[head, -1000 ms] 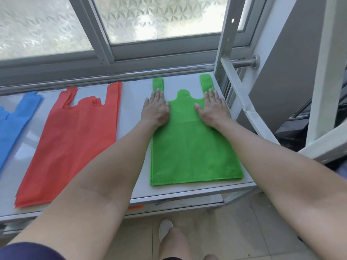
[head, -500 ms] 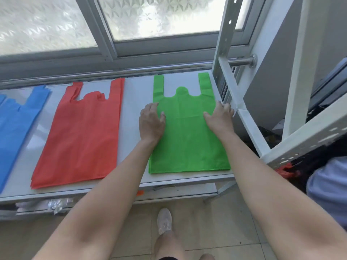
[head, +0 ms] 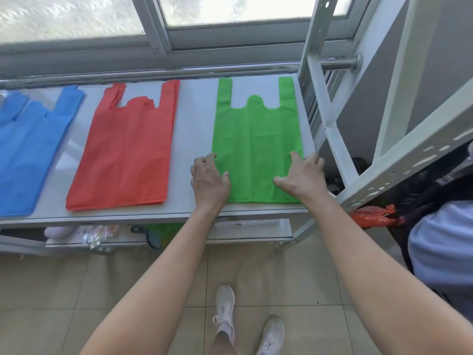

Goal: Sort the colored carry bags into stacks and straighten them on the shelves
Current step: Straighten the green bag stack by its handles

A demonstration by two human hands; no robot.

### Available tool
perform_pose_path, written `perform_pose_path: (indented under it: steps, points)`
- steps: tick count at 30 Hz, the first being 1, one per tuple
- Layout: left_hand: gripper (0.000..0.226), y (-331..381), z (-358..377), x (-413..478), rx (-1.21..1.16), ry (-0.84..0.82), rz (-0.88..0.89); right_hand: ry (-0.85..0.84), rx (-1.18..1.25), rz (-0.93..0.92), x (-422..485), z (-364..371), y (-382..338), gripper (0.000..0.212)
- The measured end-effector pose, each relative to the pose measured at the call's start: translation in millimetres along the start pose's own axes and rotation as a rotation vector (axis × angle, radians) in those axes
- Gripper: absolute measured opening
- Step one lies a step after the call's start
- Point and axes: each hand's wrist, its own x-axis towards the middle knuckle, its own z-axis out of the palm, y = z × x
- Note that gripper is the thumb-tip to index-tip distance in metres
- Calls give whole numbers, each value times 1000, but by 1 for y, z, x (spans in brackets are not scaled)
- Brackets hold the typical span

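Three flat stacks of carry bags lie side by side on the white shelf (head: 192, 139), handles toward the window. The green stack (head: 256, 139) is at the right, the red stack (head: 128, 149) in the middle, the blue stack (head: 28, 149) at the left, cut off by the frame edge. My left hand (head: 208, 179) rests on the green stack's lower left edge, fingers spread and slightly curled. On its lower right edge sits my right hand (head: 303, 176), fingers apart, thumb on the fabric. Neither hand grips anything.
A white perforated rack upright (head: 314, 42) and slanted brace (head: 330, 129) stand just right of the green stack. A lower shelf (head: 250, 230) holds plastic wrap and small items. Red plastic (head: 371, 217) and a pale blue bundle (head: 440, 252) lie at the right. My white shoes (head: 225, 303) are on the tiled floor.
Both hands slid from the upper part of the green stack, near its handles, down toward its front edge. The camera pulled back, showing more floor.
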Motion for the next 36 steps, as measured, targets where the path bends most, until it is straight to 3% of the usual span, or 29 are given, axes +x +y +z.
perform_pose_path:
  steps: [4,9,11,14,17,26,36]
  points:
    - [39,-9,4,-3,16,42,71,32,7,-25,-6,5,4,78]
    - [42,-16,-2,-3,17,41,147,53,27,-109,-17,2,10,78]
    - [44,-21,-11,-5,27,-2,313,75,40,-223,-26,-1,17,80]
    - [46,-26,-25,-11,28,-219,621,31,19,-475,-44,0,30,77]
    - [48,-24,-25,-16,116,-327,766,-1,-20,-588,-51,6,41,73]
    - [36,-6,-19,-18,260,-318,923,-38,-21,-593,-47,2,46,64]
    - [36,-11,-19,-7,362,-338,1050,-23,-58,-596,-42,6,48,51]
